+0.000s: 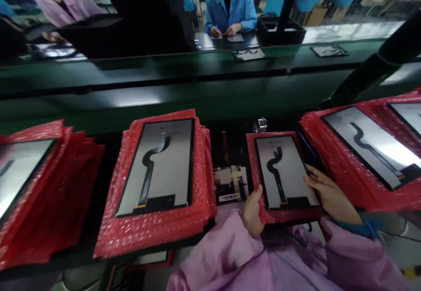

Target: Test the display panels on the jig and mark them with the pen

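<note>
Directly before me is a display panel [292, 172] with a pale back and a black S-shaped ribbon cable, lying on red bubble wrap [251, 159]. My left hand [253, 212] is closed on the wrap's lower left edge, thumb on top. Closed at the right side, my right hand [330, 194] has its fingers on the panel's edge. Whether more wrap lies under the panel is hidden. To the left, a similar display panel [158, 164] rests on a stack of red bubble wrap [108, 229]. Between them sits a small electronic part with a white label [230, 183].
More red bubble-wrap stacks with panels stand at far left [79, 186] and right [342, 168]. A shiny metal roll [261, 124] lies behind my panel. Beyond runs a green conveyor [148, 89] carrying panels [250, 54]. A dark pole [368, 76] slants in at right; a co-worker [230, 10] sits opposite.
</note>
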A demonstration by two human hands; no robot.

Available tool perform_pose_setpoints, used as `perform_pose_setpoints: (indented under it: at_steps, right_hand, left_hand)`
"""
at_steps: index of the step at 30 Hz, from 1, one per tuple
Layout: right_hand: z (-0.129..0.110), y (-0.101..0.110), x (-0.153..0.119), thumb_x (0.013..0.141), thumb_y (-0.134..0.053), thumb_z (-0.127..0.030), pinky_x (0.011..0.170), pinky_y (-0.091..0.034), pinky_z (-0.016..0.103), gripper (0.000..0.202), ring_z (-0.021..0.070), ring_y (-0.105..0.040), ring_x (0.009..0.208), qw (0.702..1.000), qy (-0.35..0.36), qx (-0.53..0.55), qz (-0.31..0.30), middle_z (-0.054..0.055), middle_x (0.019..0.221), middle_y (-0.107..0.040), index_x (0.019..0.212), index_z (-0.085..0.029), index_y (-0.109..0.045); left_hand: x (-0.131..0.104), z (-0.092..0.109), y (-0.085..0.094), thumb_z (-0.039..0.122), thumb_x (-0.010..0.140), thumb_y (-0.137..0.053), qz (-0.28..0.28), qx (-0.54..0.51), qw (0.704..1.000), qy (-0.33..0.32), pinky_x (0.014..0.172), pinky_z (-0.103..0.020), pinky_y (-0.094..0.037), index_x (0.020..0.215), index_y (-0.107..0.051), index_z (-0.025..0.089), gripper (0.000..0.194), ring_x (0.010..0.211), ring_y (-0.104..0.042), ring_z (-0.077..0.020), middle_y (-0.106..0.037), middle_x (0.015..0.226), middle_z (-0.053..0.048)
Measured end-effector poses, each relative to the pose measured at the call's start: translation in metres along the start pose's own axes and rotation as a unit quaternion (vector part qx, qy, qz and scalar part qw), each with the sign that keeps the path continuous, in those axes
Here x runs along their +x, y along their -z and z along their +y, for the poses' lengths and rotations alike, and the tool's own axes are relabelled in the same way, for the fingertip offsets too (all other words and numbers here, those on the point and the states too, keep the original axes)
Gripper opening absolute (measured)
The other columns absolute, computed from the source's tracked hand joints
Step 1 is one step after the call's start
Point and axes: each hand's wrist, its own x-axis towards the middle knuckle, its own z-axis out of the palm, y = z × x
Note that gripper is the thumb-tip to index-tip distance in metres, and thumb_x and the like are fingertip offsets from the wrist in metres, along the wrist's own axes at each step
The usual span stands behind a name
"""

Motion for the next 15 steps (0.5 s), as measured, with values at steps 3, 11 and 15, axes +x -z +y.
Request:
perform_pose_setpoints:
  at_steps: [3,11,15]
  right_hand:
    - [-0.002,-0.002,0.014,0.072,-0.077,-0.032,0.093,-0.06,0.029,0.059,0.0204,-0.07,0.109,1.0,0.006,-0.011,-0.015,0.005,0.114,-0.072,0.128,-0.026,-0.061]
    - [-0.015,-0.007,0.028,0.086,-0.059,-0.027,0.099,-0.053,0.052,0.043,0.0315,-0.067,0.102,0.908,0.191,-0.371,-0.026,0.015,0.108,-0.069,0.126,-0.011,-0.064]
    - [-0.025,-0.011,0.023,0.092,-0.057,-0.03,0.109,-0.044,0.058,0.041,0.0386,-0.053,0.121,0.744,0.384,-0.547,-0.008,0.021,0.131,-0.057,0.126,-0.008,-0.062]
  left_hand:
    - [0.001,0.0,0.002,0.035,0.096,-0.061,-0.017,0.013,0.999,-0.034,0.082,-0.035,-0.063,0.124,-0.063,0.017,0.033,0.091,-0.076,-0.0214,-0.077,0.104,-0.01]
    - [-0.013,-0.012,0.028,0.04,0.067,-0.086,-0.035,0.189,0.94,-0.283,0.109,-0.038,-0.05,0.119,-0.065,0.024,0.059,0.132,-0.058,-0.0273,-0.067,0.132,-0.008]
    - [-0.045,0.005,0.048,0.039,0.088,-0.07,0.009,0.369,0.787,-0.494,0.114,-0.036,-0.045,0.13,-0.061,0.025,0.045,0.134,-0.056,-0.023,-0.06,0.142,-0.009]
